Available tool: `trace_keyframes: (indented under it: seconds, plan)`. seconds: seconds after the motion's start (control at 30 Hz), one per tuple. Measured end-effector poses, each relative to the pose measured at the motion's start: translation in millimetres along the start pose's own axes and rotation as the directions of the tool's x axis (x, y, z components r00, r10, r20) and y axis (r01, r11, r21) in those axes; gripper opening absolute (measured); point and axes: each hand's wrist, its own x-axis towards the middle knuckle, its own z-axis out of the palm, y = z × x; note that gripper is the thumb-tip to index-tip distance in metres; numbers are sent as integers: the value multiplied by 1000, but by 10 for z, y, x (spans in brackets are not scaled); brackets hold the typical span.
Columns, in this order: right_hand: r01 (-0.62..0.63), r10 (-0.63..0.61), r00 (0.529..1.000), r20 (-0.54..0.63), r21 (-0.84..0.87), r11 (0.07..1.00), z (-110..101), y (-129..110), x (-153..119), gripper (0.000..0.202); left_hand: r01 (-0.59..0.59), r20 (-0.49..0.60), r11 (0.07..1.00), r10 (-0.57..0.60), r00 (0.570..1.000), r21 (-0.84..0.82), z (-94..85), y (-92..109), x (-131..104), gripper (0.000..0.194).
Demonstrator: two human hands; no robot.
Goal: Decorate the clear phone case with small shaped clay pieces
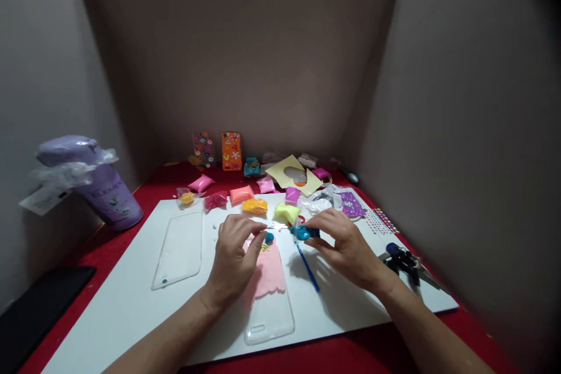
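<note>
Grey walls (263, 52) rise around a counter covered in red cloth (109, 251), and across it I see a broad white board (131, 298). On my feed the right hand (346, 245) has its fingers closed around a shiny blue packet (305, 232), held above the board right of centre. The left hand (236, 248) hovers with thumb and forefinger brought close together; I cannot tell whether anything is pinched between them. Just beside those tips I make out a blue lump (269, 238) and small yellow strips (265, 248) at the upper end of a pink sheet (269, 277), which lies over a clear phone case (274, 328). Near the right hand, a slim blue stick (309, 270) slants over the board. I have a second clear case (179, 251) lying to the left, and black-handled scissors (405, 263) by the right forearm. Beyond the hands sit an orange packet (255, 205) and a pale yellow packet (287, 212). Farther back, I can see a decorated orange case (231, 152) standing upright, with a purple cup (109, 193) at far left
</note>
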Motion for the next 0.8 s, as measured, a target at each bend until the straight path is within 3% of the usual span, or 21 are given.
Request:
trace_keyframes:
  seconds: [0.13,0.27,0.47,0.8]
  plan:
    - [109,-111,994,20,90,990,49,-97,-13,12,-145,107,989,145,984,-2,11,50,-24,17]
    - [137,-144,988,52,123,983,90,-168,-28,13,-236,188,971,238,953,-34,23,72,-54,22]
    - [130,-139,990,29,206,970,95,-191,-30,12,-231,122,972,234,965,-36,-3,76,-49,12]
    - [189,-198,979,43,160,969,90,-228,-40,15,-229,236,973,230,944,-31,-21,125,-44,8]
